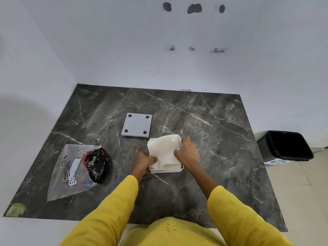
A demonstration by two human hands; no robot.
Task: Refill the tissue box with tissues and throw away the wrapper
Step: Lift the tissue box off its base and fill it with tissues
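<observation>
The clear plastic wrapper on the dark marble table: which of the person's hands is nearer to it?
Left. The left hand is at the white tissue box's near-left side, closer to the clear plastic wrapper; the right hand is beyond, pressing the tissues.

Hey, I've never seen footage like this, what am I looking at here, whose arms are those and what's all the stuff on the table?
There is no machine here. One wide-angle camera sits on a person's head and looks down, so the two arms in yellow sleeves are the wearer's own.

The surface is a dark marble table. Near its middle stands an open white tissue box. Both hands are pressing a stack of tissues into it: the left hand at the stack's left edge, the right hand at its right.

Behind the box lies a grey square lid with four dark dots, probably the box's cover turned upside down. At the left lies the clear plastic wrapper, with a dark crumpled packet on it. A black bin stands on the floor at the right, likely where the wrapper will go.
</observation>
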